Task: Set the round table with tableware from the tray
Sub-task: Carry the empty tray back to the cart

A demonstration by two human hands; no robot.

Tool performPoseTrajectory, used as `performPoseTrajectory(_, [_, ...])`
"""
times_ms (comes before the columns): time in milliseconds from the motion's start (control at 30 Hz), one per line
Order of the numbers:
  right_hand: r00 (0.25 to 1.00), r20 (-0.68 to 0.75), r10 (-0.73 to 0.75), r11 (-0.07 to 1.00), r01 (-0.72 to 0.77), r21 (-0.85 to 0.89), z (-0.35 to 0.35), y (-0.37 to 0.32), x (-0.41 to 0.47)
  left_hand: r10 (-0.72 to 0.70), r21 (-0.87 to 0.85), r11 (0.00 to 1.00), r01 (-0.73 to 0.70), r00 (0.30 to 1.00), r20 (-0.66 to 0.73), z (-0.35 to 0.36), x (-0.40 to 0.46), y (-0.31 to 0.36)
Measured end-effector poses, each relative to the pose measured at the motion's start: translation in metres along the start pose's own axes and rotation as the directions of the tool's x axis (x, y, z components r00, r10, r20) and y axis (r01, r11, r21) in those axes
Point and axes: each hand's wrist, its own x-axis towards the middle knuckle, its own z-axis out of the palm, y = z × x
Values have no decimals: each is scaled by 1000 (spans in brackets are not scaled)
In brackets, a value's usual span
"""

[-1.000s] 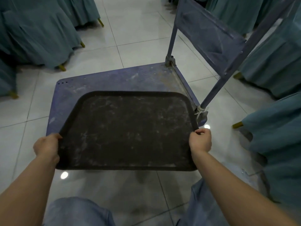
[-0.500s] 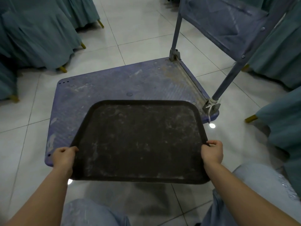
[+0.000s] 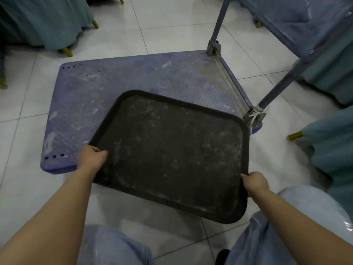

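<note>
Tray [image 3: 172, 155] edges are where we start: our left hand [image 3: 91, 158] is clamped over the left short side, thumb on top of the rim, and our right hand [image 3: 255, 182] is closed on the right side near the closer corner, so the two hands sit well apart with the tray spanning between them. It is dark, rectangular with rounded corners, scuffed with pale marks, and it carries nothing that we can see, no tableware on it. We hold it tilted, the right near corner lower, above the blue platform trolley [image 3: 118, 88] and partly past its near edge, over the white tiled floor [image 3: 162, 25]. We judge it stiff and light, a rigid plastic serving tray that should not flex, and the raised rim gives the fingers a lip to hook; a grip at the middle of both short sides should keep it level better than a corner hold. The surface looks matt and grainy, so probably not slippery. Beyond the trolley stands its upright handle frame [image 3: 286, 77], and around us are chairs in teal covers [image 3: 44, 22]; the round table itself is not in view
</note>
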Motion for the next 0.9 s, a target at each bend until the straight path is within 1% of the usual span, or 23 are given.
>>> performPoseTrajectory(67, [1000,-1,-17,999,17,-46,2,3,0,-89,-77,993,84,995,-54,8,-4,-6])
performPoseTrajectory(133, [1000,-6,-27,995,27,-95,4,4,1,-182,-138,977,164,974,-136,20,-19,-13])
performPoseTrajectory(200, [999,-9,-40,989,38,-146,6,3,0,-266,-163,958,234,940,-213,35,-45,-20])
performPoseTrajectory(233, [999,-15,-48,986,45,-160,7,3,0,-331,-196,937,291,918,-220,43,-58,-23])
performPoseTrajectory(267, [998,-21,-58,984,54,-168,9,3,-1,-402,-241,904,354,896,-190,54,-69,-28])
performPoseTrajectory(300, [997,-28,-69,983,64,-171,11,2,-1,-467,-300,857,418,877,-114,65,-80,-31])
performPoseTrajectory(333, [997,-33,-76,984,69,-166,13,2,-2,-497,-368,805,466,867,9,77,-91,-34])
performPoseTrajectory(367, [996,-40,-79,985,72,-158,14,1,-2,-484,-426,754,500,861,155,90,-103,-34])
performPoseTrajectory(400, [996,-38,-80,987,74,-145,16,1,-3,-452,-477,704,526,850,271,101,-116,-35])
performPoseTrajectory(433, [997,-19,-78,990,75,-123,17,0,-4,-417,-518,676,525,851,318,110,-127,-33])
performPoseTrajectory(467, [998,21,-67,994,68,-82,18,0,-5,-390,-551,681,482,876,285,117,-134,-31])
performPoseTrajectory(533, [989,146,-29,995,15,94,17,-2,-9,-362,-604,707,367,922,136,120,-140,-24])
performPoseTrajectory(567, [976,219,-5,979,-41,201,17,-3,-12,-357,-617,717,324,931,74,117,-139,-20])
performPoseTrajectory(600, [956,293,13,956,-98,278,17,-4,-16,-344,-627,724,287,938,33,112,-137,-16])
performPoseTrajectory(633, [932,362,17,941,-137,309,18,-4,-20,-327,-634,731,252,945,-1,107,-133,-13])
performPoseTrajectory(700, [888,460,-20,946,-131,295,25,-4,-29,-287,-618,762,191,956,-58,97,-118,-11])
performPoseTrajectory(800, [817,564,-119,955,-60,289,40,-4,-41,-204,-525,843,121,974,-102,81,-86,-7])
performPoseTrajectory(833, [785,604,-141,963,-33,267,43,-5,-44,-161,-463,881,100,983,-94,74,-73,-7])
performPoseTrajectory(900, [714,685,-145,987,53,154,42,-9,-47,-53,-292,956,36,997,-50,63,-52,-9])
